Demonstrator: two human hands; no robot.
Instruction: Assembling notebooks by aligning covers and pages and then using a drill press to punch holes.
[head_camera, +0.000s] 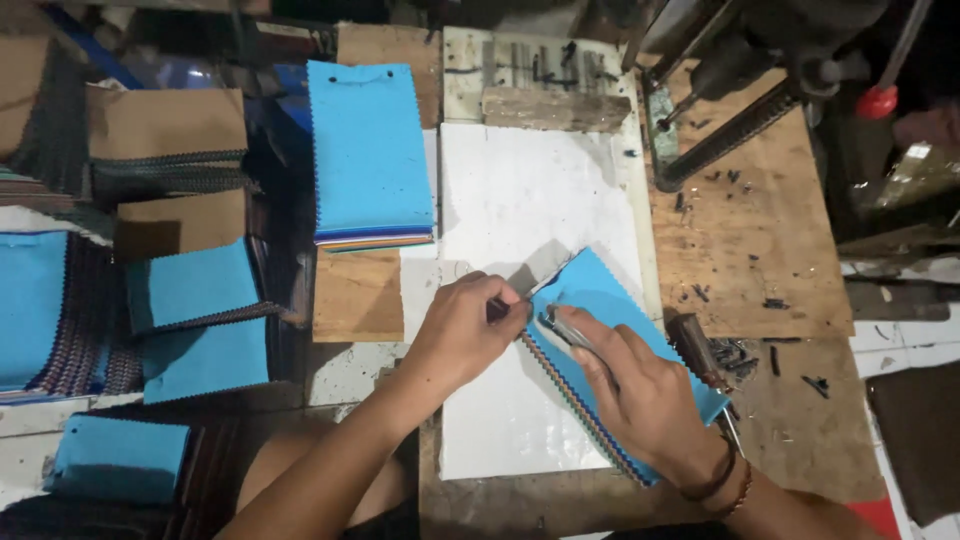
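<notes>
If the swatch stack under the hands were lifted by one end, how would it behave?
The swatch stack would probably droop: thin cloth layers with zigzag edges. Loose layers may fan or slide, since both hands, left and right, press it flat. It looks light.

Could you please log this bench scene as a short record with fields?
left hand: pinching the top edge of the swatch stack
right hand: pressing on the swatch stack, holding a thin metal tool
swatch stack: blue on top, zigzag edges, lying tilted on a white sheet
second stack: blue, apart, upper left of the sheet
bench: wooden, scattered dark bits
</notes>
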